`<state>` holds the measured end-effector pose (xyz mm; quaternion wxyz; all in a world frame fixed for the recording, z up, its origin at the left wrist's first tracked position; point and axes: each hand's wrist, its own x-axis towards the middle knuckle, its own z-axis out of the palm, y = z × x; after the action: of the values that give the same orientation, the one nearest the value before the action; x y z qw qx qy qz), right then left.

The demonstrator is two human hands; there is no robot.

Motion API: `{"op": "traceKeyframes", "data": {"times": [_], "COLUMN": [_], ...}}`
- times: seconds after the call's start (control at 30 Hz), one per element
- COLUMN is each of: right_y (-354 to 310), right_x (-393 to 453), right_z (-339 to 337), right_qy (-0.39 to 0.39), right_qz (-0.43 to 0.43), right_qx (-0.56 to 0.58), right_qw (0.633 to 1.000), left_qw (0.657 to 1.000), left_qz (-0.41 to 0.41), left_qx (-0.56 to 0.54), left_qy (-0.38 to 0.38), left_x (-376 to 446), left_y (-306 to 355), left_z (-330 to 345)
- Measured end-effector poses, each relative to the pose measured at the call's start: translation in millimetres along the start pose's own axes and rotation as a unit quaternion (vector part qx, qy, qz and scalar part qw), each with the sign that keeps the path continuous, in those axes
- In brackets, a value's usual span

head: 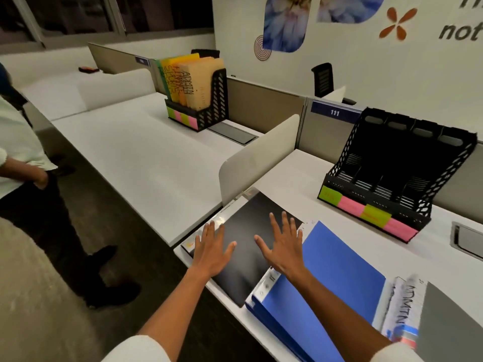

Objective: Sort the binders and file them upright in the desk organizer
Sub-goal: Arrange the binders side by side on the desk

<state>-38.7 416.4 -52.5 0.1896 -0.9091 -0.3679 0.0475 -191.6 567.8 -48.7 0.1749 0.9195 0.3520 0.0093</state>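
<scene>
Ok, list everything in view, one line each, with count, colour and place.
black binder: one, black, flat at the near desk edge, under both hands
blue binder: one, blue, flat, right of the black one
grey binder: one, grey, flat at far right, spine lettered
desk organizer: one, black mesh, slots empty, green and pink labels, back of this desk
filled organizer: one, black, yellow and tan folders upright, next desk
bystander: one, white shirt, standing left
left hand: fingers spread, over the black binder
right hand: fingers spread, over the black binder
</scene>
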Motion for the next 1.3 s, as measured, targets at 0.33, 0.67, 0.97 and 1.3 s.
{"op": "traceKeyframes", "data": {"times": [0.33, 0.67, 0.97, 1.3], "right_y": [-56.3, -78.7, -79.6, -84.7], "right_x": [30.4, 35.4, 34.4, 48.2], "right_z": [52.1, 86.5, 91.4, 75.3], "right_qy": [-0.094, -0.078, -0.054, -0.01], "right_qz": [0.128, 0.21, 0.261, 0.299], "right_qx": [0.056, 0.049, 0.111, 0.179], "right_qw": [0.986, 0.973, 0.958, 0.937], "left_qw": [0.997, 0.994, 0.929, 0.903], "left_qz": [0.054, 0.07, -0.128, -0.072], "left_qx": [-0.002, -0.054, -0.316, -0.385], "left_qy": [-0.055, -0.056, -0.141, -0.175], "left_x": [83.0, 108.3, 148.5, 166.2], "left_y": [-36.8, -44.4, -51.1, -47.4], "left_z": [-4.8, -5.2, -24.4, -42.6]}}
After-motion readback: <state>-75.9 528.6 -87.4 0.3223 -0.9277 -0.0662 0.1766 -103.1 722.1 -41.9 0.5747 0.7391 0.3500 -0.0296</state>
